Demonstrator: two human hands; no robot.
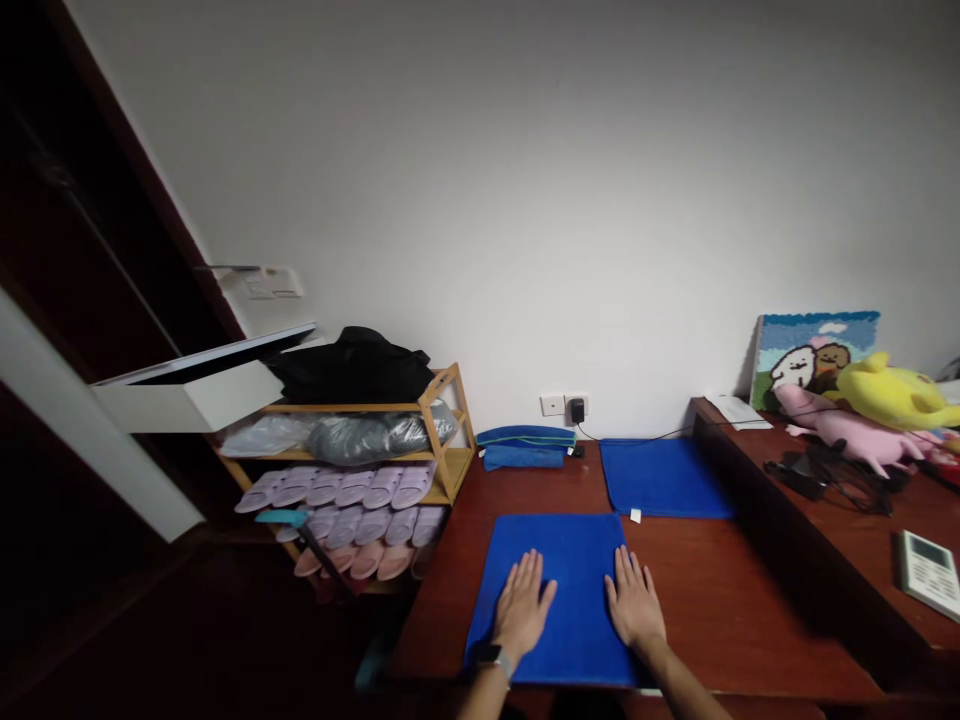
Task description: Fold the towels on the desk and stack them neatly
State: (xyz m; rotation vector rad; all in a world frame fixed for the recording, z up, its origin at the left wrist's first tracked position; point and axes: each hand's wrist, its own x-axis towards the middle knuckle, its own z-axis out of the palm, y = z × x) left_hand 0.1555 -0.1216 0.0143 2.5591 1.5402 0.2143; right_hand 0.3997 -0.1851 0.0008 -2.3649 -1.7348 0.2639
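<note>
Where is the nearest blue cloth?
In the head view, the blue cloth lies on the table, low and just right of centre, under the left hand and partly the right hand.

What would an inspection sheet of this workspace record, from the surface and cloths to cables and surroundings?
Surface: reddish-brown table.
Work items: near blue cloth spread flat; far blue cloth behind it, to the right; folded blue cloths by the wall.
Clutter: plush toys, picture and white keypad device on the raised surface at right.
Hands: left hand palm-down on the near cloth, right hand at its right edge; fingers extended, grasping nothing.
Cables: adapter plugged in, its thin cable running right; tangled black cable near the toys.
Surroundings: white wall; rack with slippers at left.
</note>
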